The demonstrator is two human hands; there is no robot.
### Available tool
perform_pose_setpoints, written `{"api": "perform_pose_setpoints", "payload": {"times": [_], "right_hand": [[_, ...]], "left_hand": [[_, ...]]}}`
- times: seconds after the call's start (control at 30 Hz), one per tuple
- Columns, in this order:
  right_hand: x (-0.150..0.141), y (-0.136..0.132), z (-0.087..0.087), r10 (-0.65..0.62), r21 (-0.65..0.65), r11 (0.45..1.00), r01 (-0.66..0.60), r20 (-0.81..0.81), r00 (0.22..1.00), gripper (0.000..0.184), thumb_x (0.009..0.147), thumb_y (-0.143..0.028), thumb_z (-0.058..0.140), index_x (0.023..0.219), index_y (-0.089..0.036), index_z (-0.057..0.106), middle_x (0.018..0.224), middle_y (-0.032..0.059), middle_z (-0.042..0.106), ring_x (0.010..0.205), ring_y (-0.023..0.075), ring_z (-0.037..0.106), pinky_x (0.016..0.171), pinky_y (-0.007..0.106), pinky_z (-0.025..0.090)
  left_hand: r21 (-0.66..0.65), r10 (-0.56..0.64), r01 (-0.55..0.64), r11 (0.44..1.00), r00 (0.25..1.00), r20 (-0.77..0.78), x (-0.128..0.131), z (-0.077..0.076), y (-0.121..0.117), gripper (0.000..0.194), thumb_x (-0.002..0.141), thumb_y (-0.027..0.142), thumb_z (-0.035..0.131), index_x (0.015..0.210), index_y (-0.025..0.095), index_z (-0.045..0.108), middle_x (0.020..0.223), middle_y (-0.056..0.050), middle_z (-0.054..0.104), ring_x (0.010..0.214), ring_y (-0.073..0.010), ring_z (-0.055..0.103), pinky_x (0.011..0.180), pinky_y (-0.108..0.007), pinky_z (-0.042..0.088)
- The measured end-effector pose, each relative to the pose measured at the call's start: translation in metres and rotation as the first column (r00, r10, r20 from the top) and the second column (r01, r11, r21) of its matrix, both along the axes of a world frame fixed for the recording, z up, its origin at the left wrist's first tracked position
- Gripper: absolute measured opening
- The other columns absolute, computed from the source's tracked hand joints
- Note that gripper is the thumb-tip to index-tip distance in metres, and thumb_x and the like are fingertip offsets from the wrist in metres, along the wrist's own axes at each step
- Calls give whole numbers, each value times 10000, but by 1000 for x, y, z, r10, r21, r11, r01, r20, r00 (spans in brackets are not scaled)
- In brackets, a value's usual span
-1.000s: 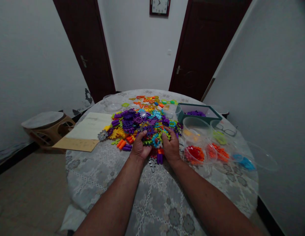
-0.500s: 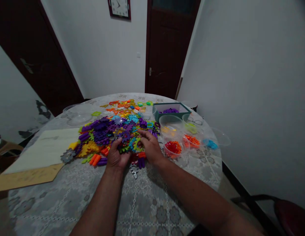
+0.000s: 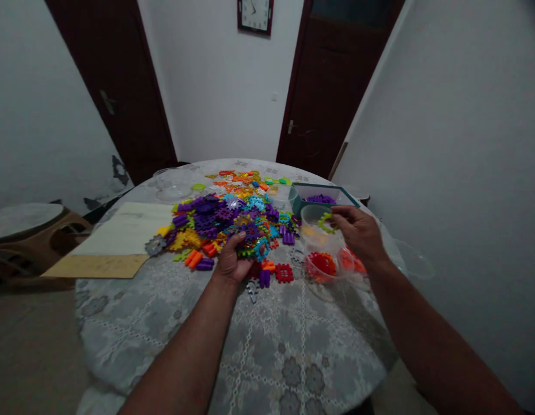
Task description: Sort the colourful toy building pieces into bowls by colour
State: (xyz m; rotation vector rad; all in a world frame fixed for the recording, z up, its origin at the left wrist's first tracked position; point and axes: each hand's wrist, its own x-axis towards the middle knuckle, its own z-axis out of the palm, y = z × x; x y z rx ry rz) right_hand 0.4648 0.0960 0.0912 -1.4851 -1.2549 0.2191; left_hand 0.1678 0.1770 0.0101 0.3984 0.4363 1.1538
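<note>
A heap of colourful plastic building pieces [image 3: 226, 216] covers the middle of the round table [image 3: 267, 346]. My left hand [image 3: 231, 259] rests on the heap's near edge, fingers curled over some pieces. My right hand [image 3: 357, 230] is raised over the clear bowls at the right and pinches a green ring-shaped piece [image 3: 326, 222] above a clear bowl [image 3: 312, 216]. A bowl of red pieces [image 3: 321, 266] sits just below that hand. A loose red square piece [image 3: 284, 272] lies near the table's middle.
A teal box [image 3: 302, 193] with purple pieces stands behind the bowls. A pale board on brown card [image 3: 116, 236] lies at the left. Clear lids [image 3: 172, 187] sit at the far left rim, another clear bowl [image 3: 416, 262] at the right. A stool [image 3: 29, 222] stands beside the table.
My right hand left the heap and moved right and up over the bowls, now holding a green ring piece. The left hand stays on the heap. The view swung left.
</note>
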Motion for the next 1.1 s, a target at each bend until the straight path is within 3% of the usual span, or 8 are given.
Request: {"api": "perform_pose_setpoints", "payload": {"times": [0.1, 0.2, 0.33, 0.5, 0.63, 0.8, 0.93, 1.1], "right_hand": [[73, 15, 3, -275, -11, 958, 285, 228, 934, 347, 841, -388, 700, 1094, -177, 809, 931, 111, 801, 832, 256, 745, 818, 406, 586], [134, 27, 0, -429, -14, 878, 478, 418, 801, 347, 845, -331, 622, 1087, -181, 820, 1005, 132, 796, 913, 290, 726, 883, 443, 563], [165, 34, -5, -502, -20, 803, 595, 516, 694, 374, 831, -235, 536, 1053, -134, 819, 1048, 188, 776, 1008, 328, 695, 963, 486, 533], [103, 32, -5, -378, 53, 910, 411, 511, 772, 364, 879, -259, 524, 1092, -164, 803, 1095, 162, 776, 1007, 303, 704, 982, 471, 542], [12, 23, 0, -32, 39, 999, 14, 512, 858, 301, 949, -332, 582, 1138, -202, 776, 1147, 133, 767, 1019, 284, 711, 959, 463, 567], [-77, 21, -2, 436, -155, 899, -409, 416, 798, 403, 968, -334, 680, 1365, -266, 696, 1225, 111, 757, 994, 283, 728, 868, 475, 606], [-111, 31, -12, 530, -209, 848, -486, 342, 776, 541, 922, -309, 755, 1451, -286, 648, 1293, 116, 751, 1032, 299, 736, 943, 520, 581], [-124, 41, -14, 524, -206, 852, -482, 339, 781, 510, 883, -254, 773, 1387, -252, 692, 1248, 110, 761, 1038, 289, 718, 962, 506, 553]], "left_hand": [[-4, -29, 29, 1000, 1000, 9, 1, -2, -1, 464, 768, 168, 794, 1227, 160, 723, 999, -113, 825, 888, -294, 799, 718, -423, 680], [-21, -48, 48, 999, 999, 11, 2, -5, -2, 426, 769, 157, 804, 1189, 160, 735, 1001, -112, 824, 892, -291, 801, 767, -443, 685], [-18, -74, 74, 997, 997, 7, 3, -7, -3, 433, 764, 143, 814, 1190, 168, 736, 1022, -111, 822, 900, -289, 799, 746, -427, 684], [-32, -87, 86, 996, 996, -7, 5, -7, -3, 376, 752, 132, 824, 1119, 154, 750, 979, -107, 821, 822, -272, 788, 682, -403, 674], [-47, -102, 101, 994, 995, -11, 5, -6, -4, 325, 768, 131, 813, 1088, 147, 758, 961, -109, 823, 813, -266, 783, 682, -395, 663], [-19, -136, 136, 991, 991, -4, 4, -5, -7, 345, 771, 144, 816, 1112, 148, 763, 982, -106, 823, 810, -256, 772, 677, -390, 655], [0, -167, 167, 986, 986, 6, 4, -3, -10, 292, 774, 133, 812, 1063, 152, 774, 953, -98, 818, 764, -242, 758, 678, -383, 645], [-16, -166, 166, 986, 986, 26, 6, -2, -10, 223, 788, 133, 815, 1007, 151, 777, 883, -81, 805, 715, -229, 742, 636, -367, 633]]}}
